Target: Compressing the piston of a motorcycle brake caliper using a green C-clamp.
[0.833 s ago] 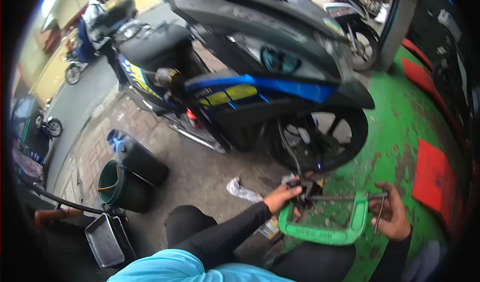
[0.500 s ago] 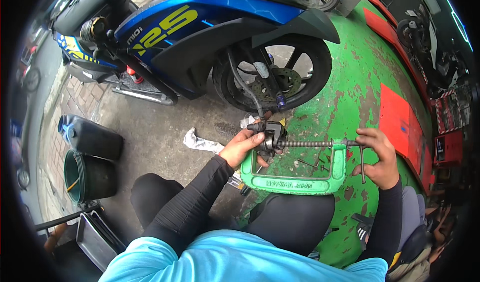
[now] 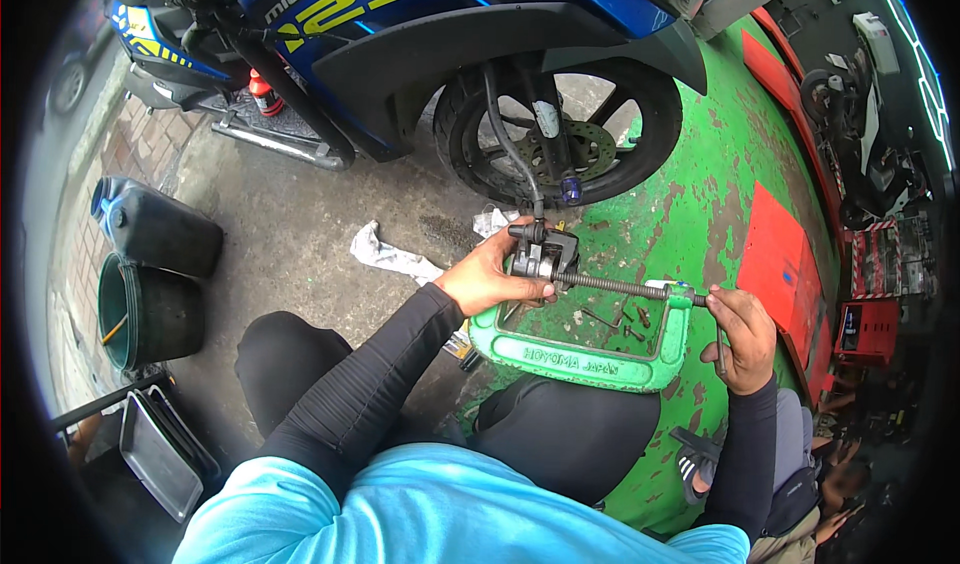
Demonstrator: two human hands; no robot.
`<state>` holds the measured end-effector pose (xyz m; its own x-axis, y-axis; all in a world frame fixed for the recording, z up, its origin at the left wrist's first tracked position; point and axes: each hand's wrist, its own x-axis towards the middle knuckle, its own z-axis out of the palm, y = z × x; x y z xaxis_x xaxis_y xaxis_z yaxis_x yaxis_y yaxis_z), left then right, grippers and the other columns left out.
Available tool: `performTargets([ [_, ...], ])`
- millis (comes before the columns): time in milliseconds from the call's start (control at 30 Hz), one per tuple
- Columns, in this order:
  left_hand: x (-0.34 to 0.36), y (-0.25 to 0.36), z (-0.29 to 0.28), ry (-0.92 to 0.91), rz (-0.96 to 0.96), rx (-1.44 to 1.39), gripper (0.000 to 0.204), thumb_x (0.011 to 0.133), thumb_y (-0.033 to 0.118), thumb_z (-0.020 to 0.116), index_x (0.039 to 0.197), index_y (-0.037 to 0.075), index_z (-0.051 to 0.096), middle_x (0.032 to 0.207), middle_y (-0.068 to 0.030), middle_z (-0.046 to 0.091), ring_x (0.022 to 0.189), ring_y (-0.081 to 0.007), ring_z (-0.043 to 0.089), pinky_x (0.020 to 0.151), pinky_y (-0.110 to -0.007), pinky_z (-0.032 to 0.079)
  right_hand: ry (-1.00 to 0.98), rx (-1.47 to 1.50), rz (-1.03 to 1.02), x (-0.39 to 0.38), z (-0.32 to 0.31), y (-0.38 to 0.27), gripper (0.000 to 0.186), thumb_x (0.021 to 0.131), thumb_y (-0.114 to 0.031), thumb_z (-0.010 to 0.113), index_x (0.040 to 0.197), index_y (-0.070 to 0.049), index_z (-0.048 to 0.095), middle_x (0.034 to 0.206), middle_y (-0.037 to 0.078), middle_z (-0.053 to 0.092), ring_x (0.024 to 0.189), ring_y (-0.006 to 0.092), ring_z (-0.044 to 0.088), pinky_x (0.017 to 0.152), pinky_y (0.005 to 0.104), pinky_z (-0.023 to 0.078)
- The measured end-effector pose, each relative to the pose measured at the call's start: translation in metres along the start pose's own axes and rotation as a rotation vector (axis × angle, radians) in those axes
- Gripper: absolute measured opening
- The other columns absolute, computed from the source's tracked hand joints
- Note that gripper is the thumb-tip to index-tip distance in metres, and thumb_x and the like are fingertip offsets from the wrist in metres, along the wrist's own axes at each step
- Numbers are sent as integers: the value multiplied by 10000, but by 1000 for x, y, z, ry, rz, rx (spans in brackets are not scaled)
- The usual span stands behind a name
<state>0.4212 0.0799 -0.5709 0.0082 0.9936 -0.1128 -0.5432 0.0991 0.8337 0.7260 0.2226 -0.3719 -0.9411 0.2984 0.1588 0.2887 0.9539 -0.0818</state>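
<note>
My left hand (image 3: 490,282) is wrapped round a dark metal brake caliper (image 3: 560,251), its thumb lying along the near side. A black brake hose (image 3: 514,159) runs from the caliper up toward the motorbike's front fork. Against the caliper sits a green C-clamp (image 3: 575,362), its frame resting by my right thigh and its threaded screw (image 3: 625,286) reaching to the caliper. At the screw's outer end my right hand (image 3: 742,342) pinches the sliding bar handle (image 3: 720,349). The clamp's fixed jaw is partly hidden behind my left hand.
Beyond my hands stands a blue motorbike with its front wheel (image 3: 560,154). A white rag (image 3: 390,254) and small bolts (image 3: 635,322) lie on the floor. To the left are a dark jerrycan (image 3: 165,229), a green bucket (image 3: 150,309) and black trays (image 3: 165,454). People sit at lower right.
My right fingers, spread around the bar handle before, have closed on it. The left hand keeps its hold on the caliper. The whole view has shifted a little.
</note>
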Motion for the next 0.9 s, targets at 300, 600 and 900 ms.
performTargets([
  [300, -2, -11, 4, 60, 83, -160, 880, 827, -30, 766, 1534, 24, 245, 1280, -143, 575, 1042, -215, 685, 919, -352, 572, 192, 368, 345, -5, 37, -6, 561, 972, -316, 637, 1430, -7, 536, 1374, 180, 596, 1139, 339, 652, 940, 430, 548],
  [600, 12, -9, 7, -82, 40, -242, 779, 836, -113, 684, 1482, 99, 303, 1256, -122, 583, 1053, -270, 693, 874, -432, 624, 29, 1295, 1130, 10, -3, -20, 567, 1030, -553, 465, 1132, -8, 583, 679, 48, 581, 521, 129, 549, 451, 249, 435],
  [900, 12, 1, 9, -91, -24, -253, 842, 852, -55, 706, 1524, 157, 245, 1228, -108, 590, 1014, -266, 694, 724, -411, 666, 190, 784, 942, 13, 39, -31, 342, 1013, -356, 642, 1059, -20, 596, 794, -32, 539, 695, 59, 456, 640, 240, 391],
])
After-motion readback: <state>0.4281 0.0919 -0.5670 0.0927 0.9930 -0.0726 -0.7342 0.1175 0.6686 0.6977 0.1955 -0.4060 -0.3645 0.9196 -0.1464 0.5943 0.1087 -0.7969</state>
